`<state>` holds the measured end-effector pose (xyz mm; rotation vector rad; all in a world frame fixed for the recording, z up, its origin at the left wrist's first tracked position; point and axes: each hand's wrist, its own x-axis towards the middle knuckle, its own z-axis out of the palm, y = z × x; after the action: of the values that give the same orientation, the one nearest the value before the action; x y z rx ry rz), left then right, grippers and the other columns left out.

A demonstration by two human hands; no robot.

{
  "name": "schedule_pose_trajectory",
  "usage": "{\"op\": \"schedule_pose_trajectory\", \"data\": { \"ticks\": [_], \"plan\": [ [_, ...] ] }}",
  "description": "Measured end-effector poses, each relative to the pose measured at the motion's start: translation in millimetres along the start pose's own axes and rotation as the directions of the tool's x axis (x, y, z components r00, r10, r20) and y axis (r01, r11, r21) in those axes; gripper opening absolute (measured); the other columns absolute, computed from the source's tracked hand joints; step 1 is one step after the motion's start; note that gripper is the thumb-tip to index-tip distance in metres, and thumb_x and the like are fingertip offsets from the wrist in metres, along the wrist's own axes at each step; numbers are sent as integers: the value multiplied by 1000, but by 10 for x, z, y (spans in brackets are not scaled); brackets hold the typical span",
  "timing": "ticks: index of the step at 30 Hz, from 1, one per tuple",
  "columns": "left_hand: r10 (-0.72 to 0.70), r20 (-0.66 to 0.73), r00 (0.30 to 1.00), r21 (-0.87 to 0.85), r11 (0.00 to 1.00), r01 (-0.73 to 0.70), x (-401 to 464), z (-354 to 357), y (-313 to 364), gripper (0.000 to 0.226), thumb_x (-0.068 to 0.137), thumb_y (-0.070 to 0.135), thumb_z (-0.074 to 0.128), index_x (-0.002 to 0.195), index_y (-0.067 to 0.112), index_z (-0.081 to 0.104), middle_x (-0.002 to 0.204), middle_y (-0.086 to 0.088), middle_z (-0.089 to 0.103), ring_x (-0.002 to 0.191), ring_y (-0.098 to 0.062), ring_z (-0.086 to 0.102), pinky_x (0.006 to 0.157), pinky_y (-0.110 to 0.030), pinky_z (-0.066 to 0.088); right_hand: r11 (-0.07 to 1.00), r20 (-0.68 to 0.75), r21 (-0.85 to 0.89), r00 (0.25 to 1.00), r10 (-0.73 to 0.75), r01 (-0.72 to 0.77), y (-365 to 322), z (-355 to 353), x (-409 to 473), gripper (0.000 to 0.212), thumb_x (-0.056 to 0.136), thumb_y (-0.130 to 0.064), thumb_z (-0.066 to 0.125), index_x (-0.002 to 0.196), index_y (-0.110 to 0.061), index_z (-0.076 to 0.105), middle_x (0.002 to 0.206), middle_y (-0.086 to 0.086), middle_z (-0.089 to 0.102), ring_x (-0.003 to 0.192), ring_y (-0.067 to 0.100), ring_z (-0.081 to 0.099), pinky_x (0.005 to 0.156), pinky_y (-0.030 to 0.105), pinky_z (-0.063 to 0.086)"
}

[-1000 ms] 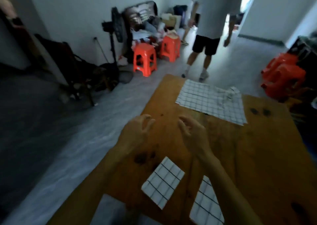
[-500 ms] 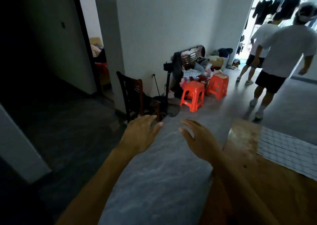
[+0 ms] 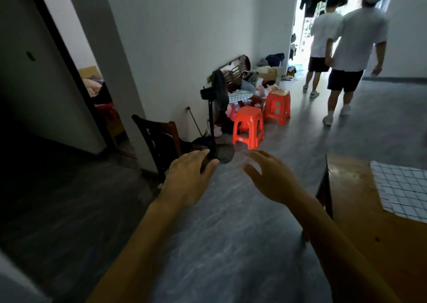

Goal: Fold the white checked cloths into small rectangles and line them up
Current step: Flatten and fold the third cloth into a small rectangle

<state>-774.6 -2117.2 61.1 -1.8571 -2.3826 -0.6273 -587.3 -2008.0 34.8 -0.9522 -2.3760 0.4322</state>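
Cloth lies unfolded on the counter, right of both empty, loose-fingered hands, nearer the right hand than the left hand.

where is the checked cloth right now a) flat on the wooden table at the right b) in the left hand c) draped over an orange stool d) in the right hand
a: the checked cloth lies flat on the wooden table at the right edge, while the left hand and right hand hover empty over the floor.
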Motion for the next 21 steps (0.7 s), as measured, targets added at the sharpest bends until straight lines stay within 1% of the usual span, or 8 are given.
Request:
{"op": "schedule_pose_trajectory", "data": {
  "ticks": [4, 6, 9, 11, 13, 15, 19, 21],
  "plan": [
    [93, 48, 995, -14, 996, -92, 958, 237, -2, 56, 96, 52, 33, 141, 20, 41, 144, -2, 45, 131, -20, 39, 110, -38, 28, 996, -76, 25, 993, 89, -87, 430, 49, 684, 46, 96, -43, 48, 136, -20, 51, 138, 4, 53, 122, 23, 53, 100, 40, 43],
    [142, 71, 987, -31, 990, -140, 1435, 347, 7, 57, 96, 54, 33, 140, 19, 42, 143, -3, 46, 131, -20, 40, 109, -39, 30, 993, -117, 24, 986, 122, -120, 624, 13, 997, 44, 96, -43, 49, 134, -20, 53, 136, 4, 55, 120, 24, 54, 99, 40, 44],
    [223, 60, 973, -79, 973, -218, 2088, 525, 52, 61, 92, 57, 32, 137, 18, 47, 138, -5, 52, 126, -22, 46, 106, -38, 35, 984, -175, 18, 968, 178, -177, 905, -58, 1378, 43, 96, -41, 50, 134, -21, 53, 135, 4, 55, 119, 22, 55, 99, 40, 44],
    [253, 51, 966, -149, 959, -243, 2470, 694, 95, 62, 89, 57, 32, 133, 18, 51, 134, -5, 55, 122, -22, 49, 103, -39, 38, 974, -175, -6, 960, 220, -225, 1105, -78, 1570, 45, 96, -43, 48, 136, -22, 50, 137, 3, 54, 121, 20, 54, 100, 40, 44],
    [279, 60, 958, -204, 943, -262, 2824, 896, 146, 60, 89, 56, 34, 131, 18, 53, 132, -5, 57, 121, -21, 50, 103, -41, 38, 958, -172, -32, 946, 275, -284, 1338, -90, 1741, 47, 97, -45, 46, 137, -21, 48, 139, 2, 52, 122, 20, 53, 101, 41, 43],
    [301, 91, 949, -238, 932, -273, 3151, 1134, 174, 56, 93, 53, 38, 132, 16, 52, 134, -5, 55, 123, -21, 49, 105, -41, 36, 937, -171, -59, 929, 329, -343, 1576, -81, 1903, 48, 97, -45, 45, 138, -21, 47, 141, 1, 50, 124, 20, 51, 103, 37, 41],
    [378, 138, 916, -284, 901, -329, 3834, 1599, 147, 65, 87, 57, 32, 133, 16, 52, 135, -6, 55, 126, -22, 48, 107, -39, 34, 896, -162, -104, 897, 412, -431, 2010, 39, 2335, 49, 98, -44, 44, 140, -22, 44, 144, 0, 47, 127, 18, 48, 103, 32, 37],
    [405, 148, 902, -312, 885, -345, 4244, 1792, 79, 60, 91, 55, 36, 133, 16, 52, 135, -6, 54, 126, -23, 48, 106, -37, 34, 884, -168, -114, 886, 433, -454, 2204, 120, 2647, 49, 97, -45, 43, 141, -21, 44, 143, 1, 48, 126, 18, 48, 102, 31, 37]
  ]
}}
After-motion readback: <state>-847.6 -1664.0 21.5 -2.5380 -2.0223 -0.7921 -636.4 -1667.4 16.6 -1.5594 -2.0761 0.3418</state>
